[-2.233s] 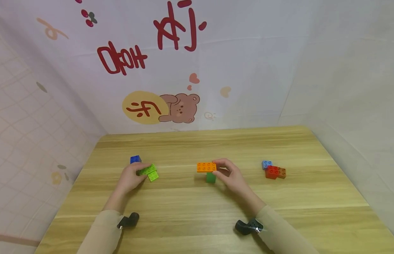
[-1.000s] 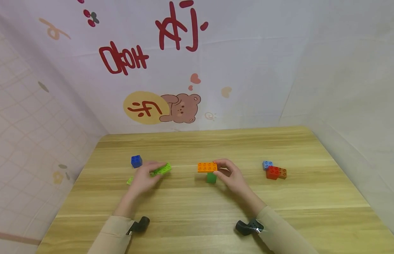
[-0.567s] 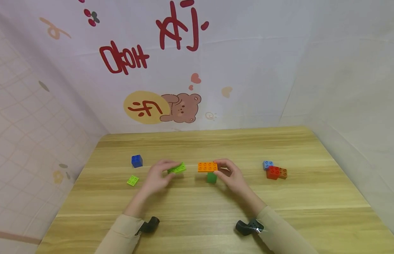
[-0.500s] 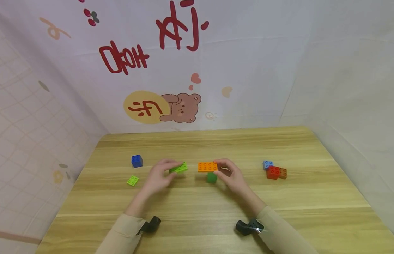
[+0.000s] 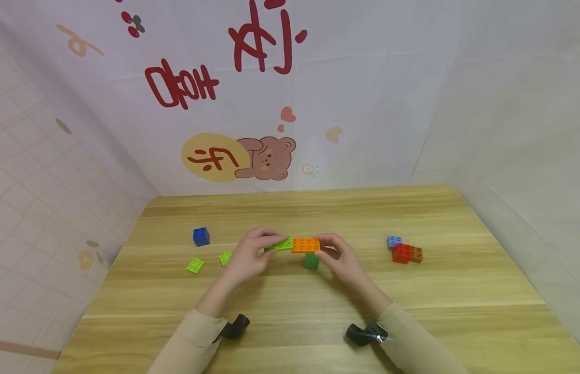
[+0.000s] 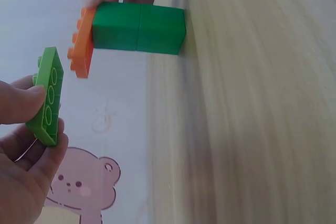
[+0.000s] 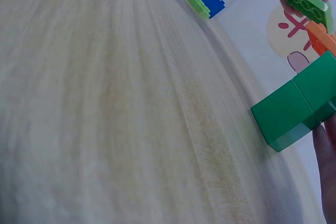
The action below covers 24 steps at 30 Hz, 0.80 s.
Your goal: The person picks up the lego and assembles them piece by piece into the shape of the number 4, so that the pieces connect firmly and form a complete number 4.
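My left hand [image 5: 252,254] pinches a long, flat lime-green building brick [image 6: 49,100] between thumb and fingers, above the table. Close to its right end is a flat orange building brick [image 5: 305,245]; in the left wrist view a gap shows between the two. The orange brick tops a stack of two dark green bricks [image 6: 137,27], jutting out to the left. My right hand [image 5: 341,258] grips the right end of the orange brick from the side. In the right wrist view the stack [image 7: 299,103] partly hides the orange brick and my right fingers.
Left on the wooden table [image 5: 280,332] lie a dark blue brick [image 5: 201,237] and two small flat lime bricks, one [image 5: 195,266] left of the other [image 5: 225,257]. Light blue [image 5: 394,242], red [image 5: 401,253] and brown [image 5: 416,254] bricks cluster at right. A printed cloth [image 5: 364,104] hangs behind.
My left hand has lifted the long lime brick from beside the blue brick and brought it right, up to the orange brick. Two small lime bricks are now uncovered. My right hand stays put.
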{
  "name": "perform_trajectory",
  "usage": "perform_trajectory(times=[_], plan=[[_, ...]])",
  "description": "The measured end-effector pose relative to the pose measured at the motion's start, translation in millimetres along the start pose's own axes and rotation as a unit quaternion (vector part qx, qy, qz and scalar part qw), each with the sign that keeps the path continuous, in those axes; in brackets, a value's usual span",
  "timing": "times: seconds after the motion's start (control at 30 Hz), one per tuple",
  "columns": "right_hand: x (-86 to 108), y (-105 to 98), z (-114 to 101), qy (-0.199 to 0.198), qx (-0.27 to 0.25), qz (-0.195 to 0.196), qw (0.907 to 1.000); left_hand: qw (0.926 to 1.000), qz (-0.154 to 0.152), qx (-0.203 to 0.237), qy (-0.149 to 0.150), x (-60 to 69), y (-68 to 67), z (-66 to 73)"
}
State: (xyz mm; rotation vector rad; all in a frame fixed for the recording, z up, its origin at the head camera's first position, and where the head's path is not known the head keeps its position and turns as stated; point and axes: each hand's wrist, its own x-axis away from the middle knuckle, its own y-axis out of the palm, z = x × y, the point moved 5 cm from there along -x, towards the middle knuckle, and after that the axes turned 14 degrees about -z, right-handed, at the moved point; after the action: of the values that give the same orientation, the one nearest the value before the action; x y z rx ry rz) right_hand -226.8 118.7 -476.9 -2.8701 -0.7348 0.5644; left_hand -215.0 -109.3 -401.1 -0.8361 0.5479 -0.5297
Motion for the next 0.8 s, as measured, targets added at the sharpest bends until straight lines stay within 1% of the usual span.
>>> perform_trajectory(times=[0.1,0.23,0.4,0.5,0.57,0.8], plan=[[0.0,-0.2,0.1,0.000,0.005,0.002,1.0000,0.9997,-0.003,-0.021,0.013,-5.5,1.8,5.3],[-0.3,-0.5,-2.6,0.006,0.006,0.001,1.0000,0.9992,-0.009,-0.032,0.021,-11.7,4.0,11.5],[-0.8,1.2,-20.3,0.011,0.003,-0.002,0.9999,0.9992,-0.021,-0.031,0.017,-17.6,8.0,15.6],[-0.8,2.6,-29.8,0.002,0.008,-0.004,1.0000,0.9991,-0.025,-0.032,0.015,-19.7,9.9,16.0],[-0.4,3.1,-31.2,0.003,0.008,-0.005,1.0000,0.9989,-0.028,-0.034,0.016,-20.6,10.7,15.7],[0.3,3.0,-29.7,0.028,-0.004,-0.007,0.9996,0.9988,-0.029,-0.033,0.022,-22.2,13.1,13.8]])
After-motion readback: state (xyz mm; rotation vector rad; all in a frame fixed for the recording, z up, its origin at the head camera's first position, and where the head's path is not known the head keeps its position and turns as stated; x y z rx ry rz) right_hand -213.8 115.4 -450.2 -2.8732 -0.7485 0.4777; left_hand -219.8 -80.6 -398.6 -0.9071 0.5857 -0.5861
